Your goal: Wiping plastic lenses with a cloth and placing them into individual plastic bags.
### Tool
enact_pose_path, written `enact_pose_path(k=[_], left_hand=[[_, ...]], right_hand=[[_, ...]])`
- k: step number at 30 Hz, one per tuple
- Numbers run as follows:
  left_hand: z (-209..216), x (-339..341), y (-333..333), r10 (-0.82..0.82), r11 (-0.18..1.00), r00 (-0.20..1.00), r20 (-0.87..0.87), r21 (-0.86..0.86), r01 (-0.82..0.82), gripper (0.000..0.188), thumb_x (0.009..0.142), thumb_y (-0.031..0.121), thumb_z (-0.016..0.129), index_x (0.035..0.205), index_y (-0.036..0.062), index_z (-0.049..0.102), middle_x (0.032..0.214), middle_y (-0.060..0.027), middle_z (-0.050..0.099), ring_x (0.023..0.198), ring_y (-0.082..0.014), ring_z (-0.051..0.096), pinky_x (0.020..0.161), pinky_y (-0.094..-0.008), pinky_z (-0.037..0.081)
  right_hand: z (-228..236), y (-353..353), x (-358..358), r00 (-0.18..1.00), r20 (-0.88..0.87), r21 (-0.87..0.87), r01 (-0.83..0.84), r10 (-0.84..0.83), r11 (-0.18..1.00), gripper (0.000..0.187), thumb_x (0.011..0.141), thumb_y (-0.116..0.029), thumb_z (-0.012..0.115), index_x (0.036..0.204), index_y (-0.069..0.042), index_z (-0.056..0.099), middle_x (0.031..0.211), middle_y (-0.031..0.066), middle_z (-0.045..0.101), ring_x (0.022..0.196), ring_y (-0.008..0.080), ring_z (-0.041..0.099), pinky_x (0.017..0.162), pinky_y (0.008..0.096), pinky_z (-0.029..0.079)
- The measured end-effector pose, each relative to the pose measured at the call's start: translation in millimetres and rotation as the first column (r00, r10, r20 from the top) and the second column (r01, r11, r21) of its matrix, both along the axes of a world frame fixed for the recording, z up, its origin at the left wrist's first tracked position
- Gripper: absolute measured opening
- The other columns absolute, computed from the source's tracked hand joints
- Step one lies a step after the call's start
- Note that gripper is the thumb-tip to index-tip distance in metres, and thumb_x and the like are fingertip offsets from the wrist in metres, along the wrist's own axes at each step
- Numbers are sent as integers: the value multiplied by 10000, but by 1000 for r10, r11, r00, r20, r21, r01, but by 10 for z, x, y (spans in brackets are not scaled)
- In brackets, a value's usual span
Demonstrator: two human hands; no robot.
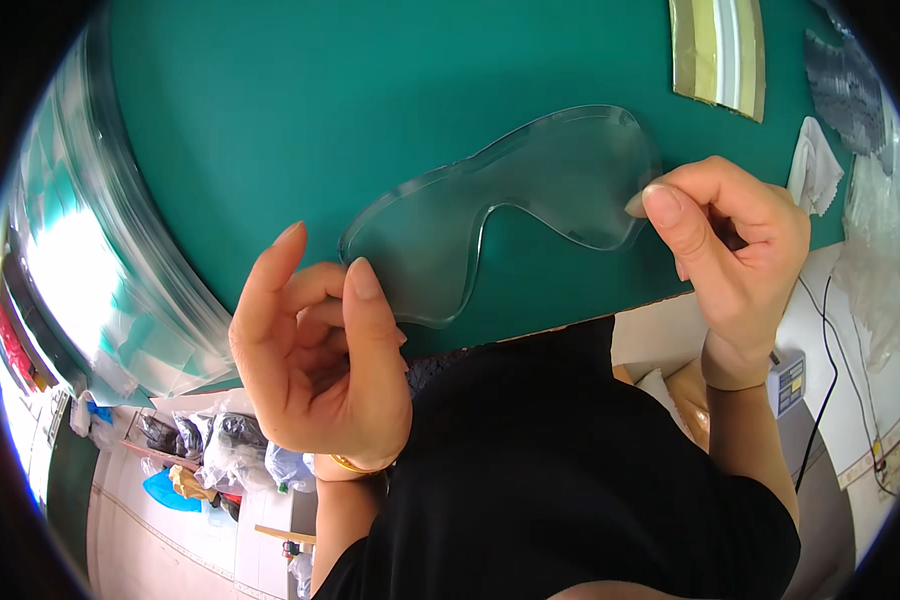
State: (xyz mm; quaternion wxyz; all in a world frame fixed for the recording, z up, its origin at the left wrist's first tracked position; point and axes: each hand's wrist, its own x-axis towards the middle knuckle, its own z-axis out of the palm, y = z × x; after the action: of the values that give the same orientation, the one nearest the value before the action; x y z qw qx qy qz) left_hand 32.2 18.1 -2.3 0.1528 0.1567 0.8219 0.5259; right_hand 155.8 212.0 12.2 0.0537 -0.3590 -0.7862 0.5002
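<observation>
A clear, curved goggle lens [560, 165] with a nose cutout along its lower edge is held up above the green tabletop [270, 110]. It tilts, its right end farther from me than its left. At the left end, my left hand [315, 360] pinches the edge between thumb and a bent finger, while the index finger sticks up free. My right hand [740, 235] grips the right end at its rim with thumb and index fingertip, the other fingers curled in. Both hands stay near the table's front edge.
Large clear plastic sheets [110, 200] curve along the left side. At the far right lie a yellow and white strip [720, 60], a white cloth [816, 165] and dark stacked pieces [842, 85]. Bagged items [230, 450] sit lower left; a black cable [828, 370] hangs at right.
</observation>
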Motion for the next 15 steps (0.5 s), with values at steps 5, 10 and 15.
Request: enact_pose_path(k=[5,10,15], left_hand=[[4,2,10,6,1000,1000,3,-13,-6,428,875,-101,649,1275,-65,498,796,-86,640,531,-41,540,448,-134,404],[18,0,23,-6,1000,1000,4,-12,6,432,876,-100,649,1277,-64,493,793,-84,639,528,-38,534,447,-134,401],[23,11,19,2,999,1000,-3,-32,-2,423,880,-92,649,1273,-51,497,789,-82,639,514,-39,522,437,-135,385]], right_hand=[[-9,10,1,1000,-13,-15,3,-3,1000,206,887,-145,717,761,13,676,637,-6,600,486,19,414,463,189,261],[7,23,-3,1000,-4,18,-9,9,1000,204,885,-140,715,756,13,674,628,-7,594,484,19,414,461,189,257],[-6,11,-5,1000,-25,-13,-4,4,1000,206,887,-137,712,750,13,672,598,-17,556,485,18,404,463,192,250]])
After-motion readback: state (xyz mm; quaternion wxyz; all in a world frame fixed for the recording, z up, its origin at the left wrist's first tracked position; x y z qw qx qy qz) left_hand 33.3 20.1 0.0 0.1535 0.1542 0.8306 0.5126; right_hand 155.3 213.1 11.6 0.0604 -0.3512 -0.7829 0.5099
